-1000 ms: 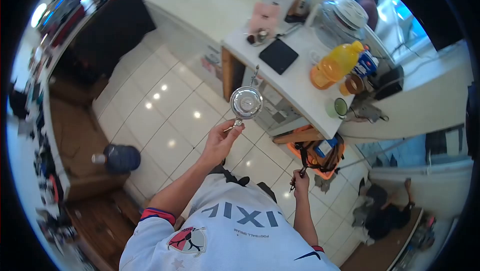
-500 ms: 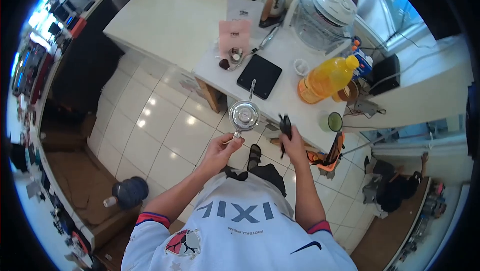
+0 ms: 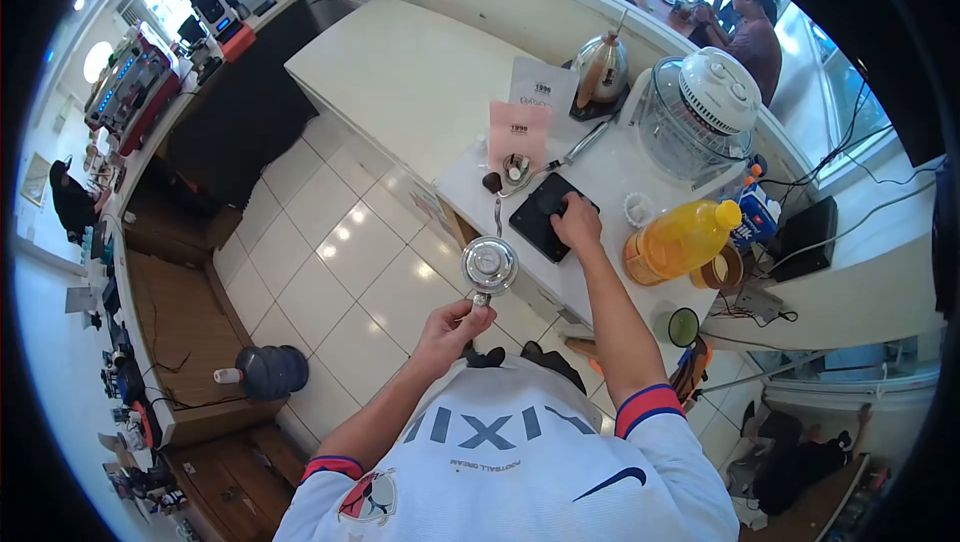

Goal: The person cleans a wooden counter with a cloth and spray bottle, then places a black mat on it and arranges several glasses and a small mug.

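Note:
My left hand (image 3: 456,332) grips the handle of a small shiny metal gooseneck kettle (image 3: 490,263), held level over the floor in front of the table; its lid is on and its thin spout points away from me. My right hand (image 3: 577,225) is at the flat black scale (image 3: 540,232), fingers bent and closed over its right part. Whatever is under those fingers blends into the black surface. Just beyond the scale lie a small metal cup (image 3: 516,168), a dark round-ended piece (image 3: 492,182) and a long metal-handled tool (image 3: 585,145).
At the right are a yellow bottle (image 3: 675,242), a white paper-like cup (image 3: 639,208), a green glass (image 3: 683,326) and a large glass-bowl appliance (image 3: 700,122). Pink (image 3: 519,134) and grey bags lie behind. A water jug (image 3: 272,372) sits left; other people are farther off.
My right hand has moved forward from beside the table edge onto the scale. The black object it held no longer shows distinctly. My left hand still holds the kettle; the view has shifted.

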`<action>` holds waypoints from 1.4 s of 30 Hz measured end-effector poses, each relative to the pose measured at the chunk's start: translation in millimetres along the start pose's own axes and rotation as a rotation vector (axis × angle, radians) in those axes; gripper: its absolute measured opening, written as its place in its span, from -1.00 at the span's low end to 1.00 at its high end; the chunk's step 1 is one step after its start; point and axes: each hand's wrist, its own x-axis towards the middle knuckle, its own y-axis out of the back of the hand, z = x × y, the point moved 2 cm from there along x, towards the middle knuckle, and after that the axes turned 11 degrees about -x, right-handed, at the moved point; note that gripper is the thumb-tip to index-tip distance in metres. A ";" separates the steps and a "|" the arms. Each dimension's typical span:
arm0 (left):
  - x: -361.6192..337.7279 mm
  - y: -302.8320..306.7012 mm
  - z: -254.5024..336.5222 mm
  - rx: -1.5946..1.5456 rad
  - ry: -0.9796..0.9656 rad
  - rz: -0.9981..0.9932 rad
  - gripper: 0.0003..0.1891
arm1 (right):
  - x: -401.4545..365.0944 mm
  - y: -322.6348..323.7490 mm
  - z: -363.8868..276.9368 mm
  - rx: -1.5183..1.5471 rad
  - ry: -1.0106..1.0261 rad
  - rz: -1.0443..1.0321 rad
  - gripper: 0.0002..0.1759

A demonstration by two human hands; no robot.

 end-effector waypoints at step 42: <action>67.8 -125.4 -38.8 -0.366 0.605 -0.332 -0.59 | -281.8 85.8 86.1 0.797 -0.133 0.297 -0.55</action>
